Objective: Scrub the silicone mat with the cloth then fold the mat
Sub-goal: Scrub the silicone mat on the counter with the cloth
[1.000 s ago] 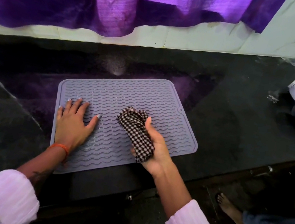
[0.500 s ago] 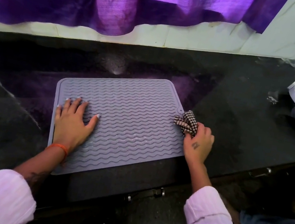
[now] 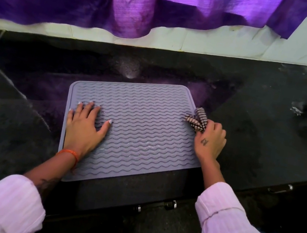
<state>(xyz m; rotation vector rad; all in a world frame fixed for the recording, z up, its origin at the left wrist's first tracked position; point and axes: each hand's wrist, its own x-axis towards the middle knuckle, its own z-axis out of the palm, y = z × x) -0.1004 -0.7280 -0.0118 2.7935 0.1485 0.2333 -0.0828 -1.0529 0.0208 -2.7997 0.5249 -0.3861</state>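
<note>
Head view: mat flat on dark counter, near front edge. Left hand spread flat, pinning mat's left side. Right hand fisted on bunched cloth at mat's right edge. Mat looks soft, floppy, ridged, grippy; likely folds easily. Best hold: right edge, beside cloth grip.

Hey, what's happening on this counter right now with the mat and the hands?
A person is cleaning a grey wavy-ribbed silicone mat lying flat on a dark stone counter. The left hand presses flat on the mat's left side to hold it in place. The right hand grips a bunched checkered cloth at the mat's right edge. The mat is unfolded, so folding is not yet begun.
</note>
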